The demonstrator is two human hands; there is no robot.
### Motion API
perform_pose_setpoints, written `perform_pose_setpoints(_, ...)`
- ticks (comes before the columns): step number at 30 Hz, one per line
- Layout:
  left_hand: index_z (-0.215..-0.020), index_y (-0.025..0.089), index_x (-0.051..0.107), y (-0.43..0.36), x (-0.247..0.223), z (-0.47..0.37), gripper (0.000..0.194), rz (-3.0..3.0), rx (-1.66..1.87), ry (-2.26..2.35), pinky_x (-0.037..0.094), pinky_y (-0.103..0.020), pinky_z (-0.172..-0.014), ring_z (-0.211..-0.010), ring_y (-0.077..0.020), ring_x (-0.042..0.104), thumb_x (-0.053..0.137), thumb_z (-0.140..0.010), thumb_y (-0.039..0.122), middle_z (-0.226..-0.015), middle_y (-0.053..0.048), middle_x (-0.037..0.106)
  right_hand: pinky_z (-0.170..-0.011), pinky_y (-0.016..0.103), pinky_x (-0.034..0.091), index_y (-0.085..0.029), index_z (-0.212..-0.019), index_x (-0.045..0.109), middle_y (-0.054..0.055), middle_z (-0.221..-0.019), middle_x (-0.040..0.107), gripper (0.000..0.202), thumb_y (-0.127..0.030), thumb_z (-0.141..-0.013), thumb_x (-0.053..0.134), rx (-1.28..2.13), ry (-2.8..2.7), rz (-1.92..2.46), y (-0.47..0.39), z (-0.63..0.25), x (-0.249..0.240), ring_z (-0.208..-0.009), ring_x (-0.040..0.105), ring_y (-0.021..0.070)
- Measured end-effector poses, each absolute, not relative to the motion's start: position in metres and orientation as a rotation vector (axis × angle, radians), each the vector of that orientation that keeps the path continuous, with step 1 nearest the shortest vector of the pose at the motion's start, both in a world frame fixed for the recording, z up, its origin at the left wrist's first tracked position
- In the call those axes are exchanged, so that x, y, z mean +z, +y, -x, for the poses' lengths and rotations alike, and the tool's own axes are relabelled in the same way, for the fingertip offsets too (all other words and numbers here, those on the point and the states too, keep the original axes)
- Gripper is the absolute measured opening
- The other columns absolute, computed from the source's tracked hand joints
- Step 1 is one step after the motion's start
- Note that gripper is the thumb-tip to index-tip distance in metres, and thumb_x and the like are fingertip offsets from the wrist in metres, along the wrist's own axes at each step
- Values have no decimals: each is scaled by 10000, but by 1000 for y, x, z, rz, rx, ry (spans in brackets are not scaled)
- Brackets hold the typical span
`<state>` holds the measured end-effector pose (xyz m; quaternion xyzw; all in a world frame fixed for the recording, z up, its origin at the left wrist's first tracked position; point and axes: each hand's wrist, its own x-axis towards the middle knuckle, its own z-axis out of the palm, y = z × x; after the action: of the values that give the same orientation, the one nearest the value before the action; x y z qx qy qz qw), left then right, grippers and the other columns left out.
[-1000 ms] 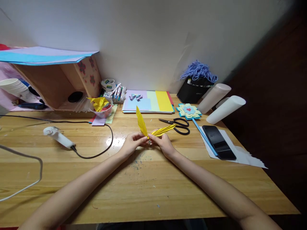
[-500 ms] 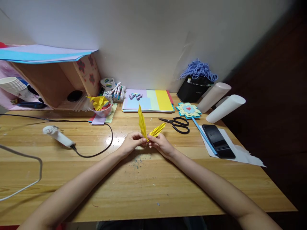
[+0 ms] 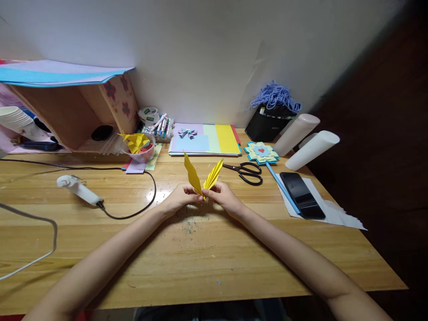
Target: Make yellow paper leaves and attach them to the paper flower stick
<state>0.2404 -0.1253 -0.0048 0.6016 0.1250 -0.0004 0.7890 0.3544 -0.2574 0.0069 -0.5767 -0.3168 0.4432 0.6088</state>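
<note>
Between my hands stands a piece of pleated yellow paper (image 3: 211, 174), spread into two wings that meet low down in a V. My left hand (image 3: 183, 196) pinches the base from the left, thumb pointing inward. From the right, my right hand (image 3: 223, 197) closes thumb and fingers on the same base. The fingertips nearly touch, and they hide the lowest part of the fold. Just beyond my right hand lie black-handled scissors (image 3: 248, 172), their blades pointing left.
A white glue gun (image 3: 79, 190) with a black cord lies left. Behind are a plastic bowl (image 3: 143, 156) of folded paper, markers (image 3: 162, 125) and coloured sheets (image 3: 190, 146). On the right are a paper flower (image 3: 261, 153), a phone (image 3: 302, 195) and white rolls (image 3: 311, 150).
The yellow paper's wings have tilted: the left one leans further left, the right one stands more upright. Both hands keep their pinch at the base. The view has shifted slightly.
</note>
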Motion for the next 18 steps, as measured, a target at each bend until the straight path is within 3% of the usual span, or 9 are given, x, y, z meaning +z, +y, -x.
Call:
perform_pose_setpoints(6,-894,116,621,-125,-2,-242,430,-1132,0,193,406,-199,-591,-630,-110,561,794,-562,328,-713,-38,629,-512,199,376,-150,-845,596,-12,-695,573,393,-451,-623,716,1073,-753,1207,-257,-349,7,-554,458,74)
perform_pose_setpoints(13,-786,129,614,-127,-1,-240,377,-1025,-33,198,358,-149,-521,-560,-54,473,803,-543,346,-637,19,544,-552,204,396,-152,-785,660,-1,-694,608,299,-413,-647,709,1116,-828,1167,-259,-348,6,-588,480,86)
perform_pose_setpoints(18,-622,125,568,-131,6,-239,336,-1006,-82,140,336,-129,-467,-498,-34,406,799,-545,357,-563,37,487,-831,304,428,-164,-839,680,29,-798,655,242,-363,-702,678,1128,-910,1088,-261,-346,11,-814,573,152)
